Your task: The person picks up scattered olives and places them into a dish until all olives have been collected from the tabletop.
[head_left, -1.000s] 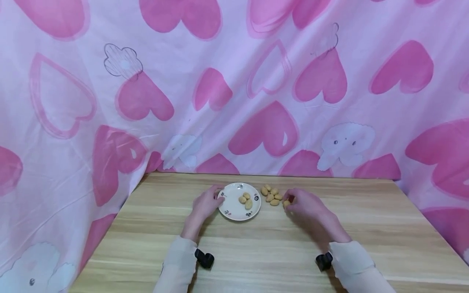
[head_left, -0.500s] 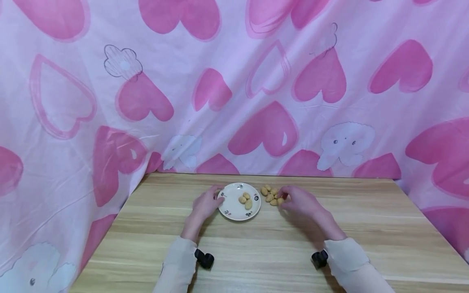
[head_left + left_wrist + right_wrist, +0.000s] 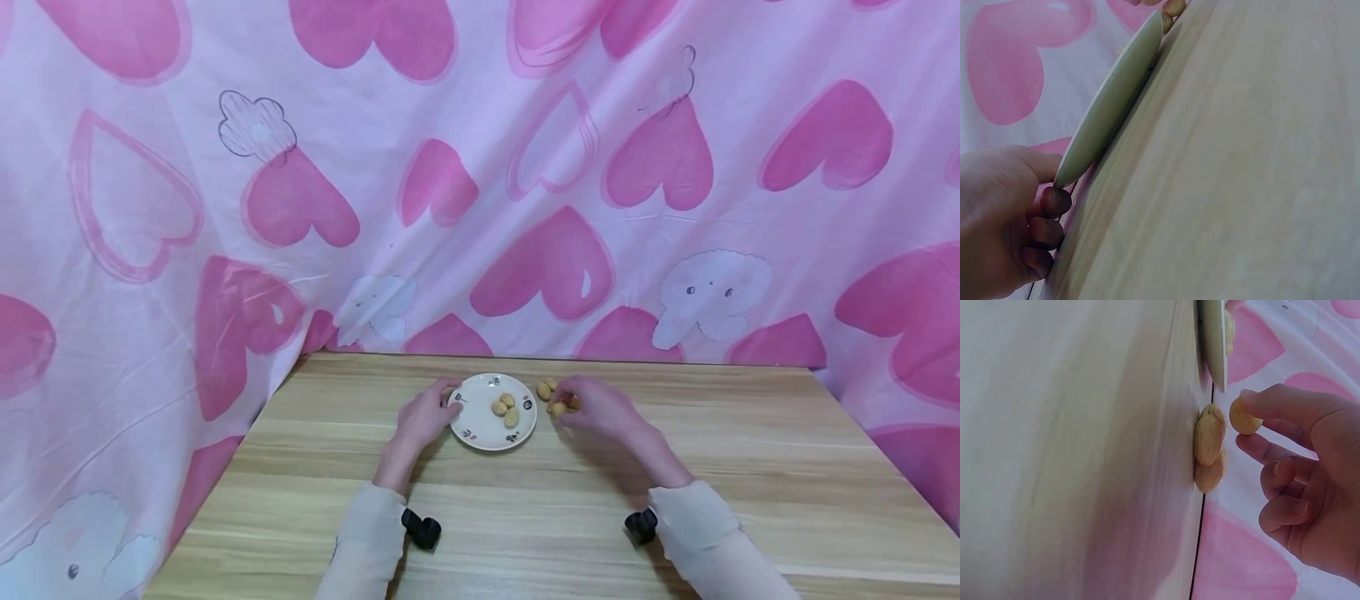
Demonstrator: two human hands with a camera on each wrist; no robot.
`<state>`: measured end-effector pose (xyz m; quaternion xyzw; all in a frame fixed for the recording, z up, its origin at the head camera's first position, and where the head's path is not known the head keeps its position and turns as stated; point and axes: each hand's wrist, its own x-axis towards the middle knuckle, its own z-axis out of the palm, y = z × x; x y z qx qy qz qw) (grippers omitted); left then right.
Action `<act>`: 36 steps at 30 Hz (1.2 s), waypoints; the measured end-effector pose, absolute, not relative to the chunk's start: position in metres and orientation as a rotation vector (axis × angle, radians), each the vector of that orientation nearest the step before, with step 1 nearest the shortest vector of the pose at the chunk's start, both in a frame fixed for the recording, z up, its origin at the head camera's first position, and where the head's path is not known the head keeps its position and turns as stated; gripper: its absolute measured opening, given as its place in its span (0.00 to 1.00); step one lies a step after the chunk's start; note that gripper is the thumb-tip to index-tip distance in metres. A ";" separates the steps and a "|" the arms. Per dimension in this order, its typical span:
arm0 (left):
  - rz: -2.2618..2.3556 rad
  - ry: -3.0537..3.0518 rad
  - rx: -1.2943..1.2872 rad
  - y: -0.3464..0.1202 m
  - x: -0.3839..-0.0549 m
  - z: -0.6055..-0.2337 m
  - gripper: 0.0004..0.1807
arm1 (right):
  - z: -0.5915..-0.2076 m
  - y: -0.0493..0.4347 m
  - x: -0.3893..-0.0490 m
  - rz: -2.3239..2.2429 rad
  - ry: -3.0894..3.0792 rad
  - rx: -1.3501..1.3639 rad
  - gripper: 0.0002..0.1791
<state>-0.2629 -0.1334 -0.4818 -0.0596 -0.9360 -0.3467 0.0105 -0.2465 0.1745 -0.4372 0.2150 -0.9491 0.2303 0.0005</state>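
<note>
A small white plate (image 3: 474,429) with little printed motifs on its rim stands near the table's back edge. Three tan, oval nuts (image 3: 512,418) lie on its right half. My left hand (image 3: 423,414) grips the plate's left rim, thumb on top and fingers curled by the underside, as the left wrist view shows. To the right of the plate, my right hand (image 3: 600,408) pinches one tan nut (image 3: 1245,417) between thumb and fingertips, above the table. Beside and below it sit more nuts (image 3: 1209,434) on the wood, several partly hidden by the hand.
The wooden table (image 3: 517,517) reaches back to a pink curtain (image 3: 435,275) printed with hearts. Black wrist cameras (image 3: 422,531) are strapped at both light sleeves.
My right hand has moved left over the nut pile toward the plate, carrying a nut in its pinch. My left hand has kept its grip on the plate's rim.
</note>
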 end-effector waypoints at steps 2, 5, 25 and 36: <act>-1.083 -2.914 -0.198 -0.133 -0.263 -0.483 0.23 | -0.437 0.172 -0.248 0.702 -2.966 0.690 0.12; -1.081 -2.906 -0.199 -0.133 -0.263 -0.484 0.23 | -0.436 0.166 -0.250 0.674 -2.950 0.721 0.13; -1.094 -2.924 -0.198 -0.132 -0.266 -0.480 0.24 | -0.433 0.134 -0.275 0.739 -3.003 0.766 0.13; -1.098 -2.923 -0.190 -0.133 -0.265 -0.484 0.24 | -0.448 0.125 -0.282 0.761 -3.023 0.766 0.14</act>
